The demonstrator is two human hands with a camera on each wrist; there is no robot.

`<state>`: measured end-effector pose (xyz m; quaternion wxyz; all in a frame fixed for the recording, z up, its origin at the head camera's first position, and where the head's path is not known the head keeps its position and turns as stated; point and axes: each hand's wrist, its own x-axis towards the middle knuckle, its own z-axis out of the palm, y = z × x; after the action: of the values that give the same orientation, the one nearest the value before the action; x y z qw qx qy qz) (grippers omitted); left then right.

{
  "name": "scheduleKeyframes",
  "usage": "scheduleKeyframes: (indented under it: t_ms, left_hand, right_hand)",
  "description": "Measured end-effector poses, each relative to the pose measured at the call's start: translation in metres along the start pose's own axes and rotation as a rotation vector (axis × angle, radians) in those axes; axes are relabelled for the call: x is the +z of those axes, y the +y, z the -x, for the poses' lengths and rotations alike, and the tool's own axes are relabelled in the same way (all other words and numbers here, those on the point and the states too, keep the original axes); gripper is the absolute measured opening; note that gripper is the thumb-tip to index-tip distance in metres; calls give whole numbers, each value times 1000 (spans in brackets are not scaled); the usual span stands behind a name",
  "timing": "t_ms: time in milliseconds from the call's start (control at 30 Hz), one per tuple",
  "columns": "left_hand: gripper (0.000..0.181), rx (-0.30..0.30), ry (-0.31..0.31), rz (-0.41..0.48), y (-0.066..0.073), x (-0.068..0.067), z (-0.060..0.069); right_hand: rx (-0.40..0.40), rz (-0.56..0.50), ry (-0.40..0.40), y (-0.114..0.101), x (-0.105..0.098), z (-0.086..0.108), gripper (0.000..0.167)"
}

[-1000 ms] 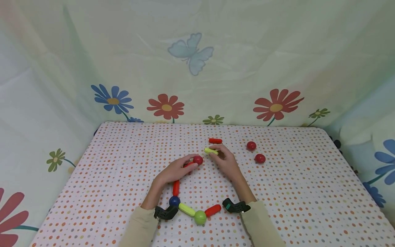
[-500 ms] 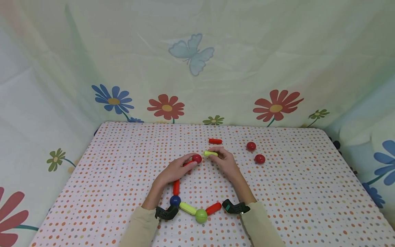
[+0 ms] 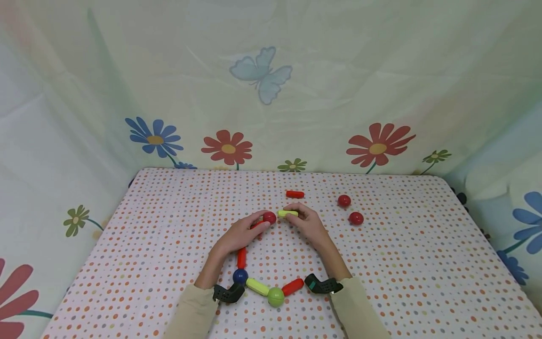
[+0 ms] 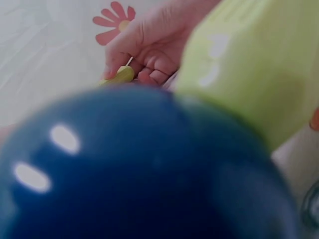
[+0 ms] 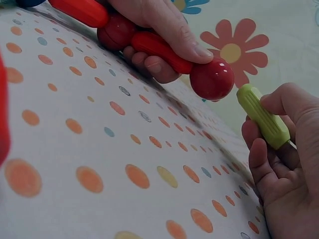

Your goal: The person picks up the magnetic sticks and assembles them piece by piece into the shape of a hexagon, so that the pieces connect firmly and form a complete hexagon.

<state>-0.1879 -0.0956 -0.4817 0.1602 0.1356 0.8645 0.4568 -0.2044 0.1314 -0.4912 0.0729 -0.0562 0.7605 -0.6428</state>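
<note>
My left hand (image 3: 241, 234) grips a red stick (image 5: 160, 51) whose end joins a red ball (image 5: 212, 78). Behind that hand, another red ball (image 5: 116, 32) connects to a second red stick (image 3: 242, 258), which leads to a blue ball (image 3: 240, 276). My right hand (image 3: 311, 226) pinches a yellow-green stick (image 5: 263, 115) between thumb and fingers. One end of it points at the red ball, with a small gap between them. In the left wrist view the blue ball (image 4: 149, 169) hides most of the scene.
From the blue ball a yellow-green stick (image 3: 257, 286) runs to a green ball (image 3: 276, 297), then a red stick (image 3: 293, 286). A loose red stick (image 3: 295, 194) lies farther back. Two red balls (image 3: 344, 201) (image 3: 356, 218) sit to the right on the dotted table (image 3: 406, 254).
The yellow-green stick in my right hand has moved slightly toward me and left, turning level and nearer the red ball. My left hand has stayed nearly still, the ball shifting slightly.
</note>
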Motion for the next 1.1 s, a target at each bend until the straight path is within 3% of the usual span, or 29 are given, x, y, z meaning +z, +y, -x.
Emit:
scheduleKeyframes:
  t_ms: [267, 533, 933, 1100]
  left_hand:
    - [54, 1, -2, 3, 1, 1, 2]
    - [54, -2, 4, -2, 1, 0, 1]
    - [53, 8, 5, -2, 0, 0, 0]
    - [51, 17, 8, 3, -1, 1, -1]
  right_hand:
    - [-7, 50, -4, 2, 0, 1, 26]
    - [4, -8, 4, 3, -3, 0, 29]
    - [-46, 3, -55, -1, -2, 3, 30]
    - [-28, 34, -34, -1, -1, 2, 32]
